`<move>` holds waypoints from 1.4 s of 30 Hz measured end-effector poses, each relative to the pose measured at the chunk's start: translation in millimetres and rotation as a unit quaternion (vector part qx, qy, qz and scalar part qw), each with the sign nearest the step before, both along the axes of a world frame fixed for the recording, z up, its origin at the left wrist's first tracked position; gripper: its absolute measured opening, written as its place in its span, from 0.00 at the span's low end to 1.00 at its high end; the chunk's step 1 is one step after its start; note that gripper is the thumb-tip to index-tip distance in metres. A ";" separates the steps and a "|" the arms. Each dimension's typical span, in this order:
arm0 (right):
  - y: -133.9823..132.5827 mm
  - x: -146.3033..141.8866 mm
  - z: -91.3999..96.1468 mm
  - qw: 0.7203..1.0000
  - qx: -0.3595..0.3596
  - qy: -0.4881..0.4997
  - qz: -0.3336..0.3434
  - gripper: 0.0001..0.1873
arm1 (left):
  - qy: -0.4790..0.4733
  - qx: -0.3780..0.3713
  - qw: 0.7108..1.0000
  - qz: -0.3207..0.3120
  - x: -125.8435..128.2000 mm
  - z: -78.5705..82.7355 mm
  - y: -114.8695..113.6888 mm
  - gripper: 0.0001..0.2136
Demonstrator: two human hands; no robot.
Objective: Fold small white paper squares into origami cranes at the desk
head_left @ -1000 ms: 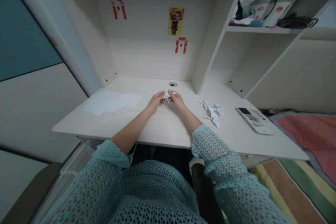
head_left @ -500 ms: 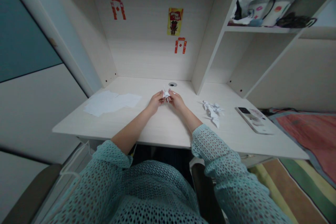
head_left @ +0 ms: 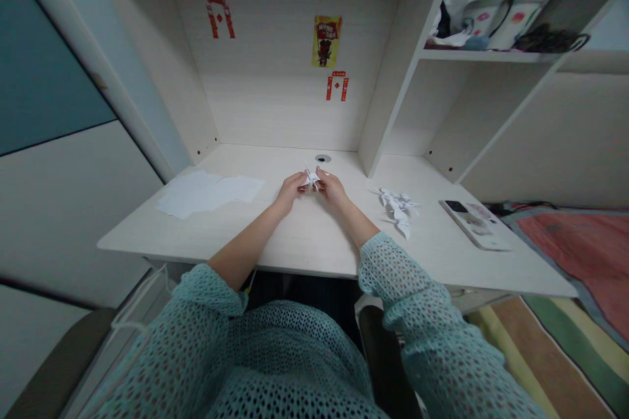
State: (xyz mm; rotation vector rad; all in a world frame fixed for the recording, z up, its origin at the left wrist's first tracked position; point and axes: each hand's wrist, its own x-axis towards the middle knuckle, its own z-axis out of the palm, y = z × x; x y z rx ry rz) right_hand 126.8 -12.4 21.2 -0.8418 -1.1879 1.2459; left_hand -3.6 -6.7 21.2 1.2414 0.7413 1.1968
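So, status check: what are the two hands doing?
Left hand, right hand: both pinching one small folded paper. Paper over the desk. Nothing in the way; folded pile sits apart, right.

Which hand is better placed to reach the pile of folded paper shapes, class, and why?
Right, most likely. The right hand sits nearer the pile of folded paper shapes, on the same side of the desk. The left hand would have to cross over. Both hands pinch the small white paper piece.
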 end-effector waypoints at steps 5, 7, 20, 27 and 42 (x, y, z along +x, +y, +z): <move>3.5 16.4 0.2 0.975 0.093 -0.071 -0.190 0.18 | 0.029 -0.001 0.997 0.071 -4.6 -5.2 9.5 0.17; 0.8 21.4 2.4 0.938 0.174 -0.176 -0.241 0.18 | 0.034 0.002 0.996 0.086 -5.7 -6.6 11.5 0.17; 0.0 25.3 -4.6 0.801 0.328 -0.437 -0.245 0.19 | 0.046 -0.035 0.997 0.048 -3.4 -9.6 12.4 0.23; 0.4 26.7 -1.8 0.804 0.326 -0.431 -0.247 0.18 | 0.083 0.036 0.996 -0.016 -5.8 1.4 -1.8 0.28; 3.3 24.8 -8.1 0.815 0.305 -0.453 -0.193 0.20 | 0.045 0.013 0.998 0.044 -1.3 0.5 1.6 0.15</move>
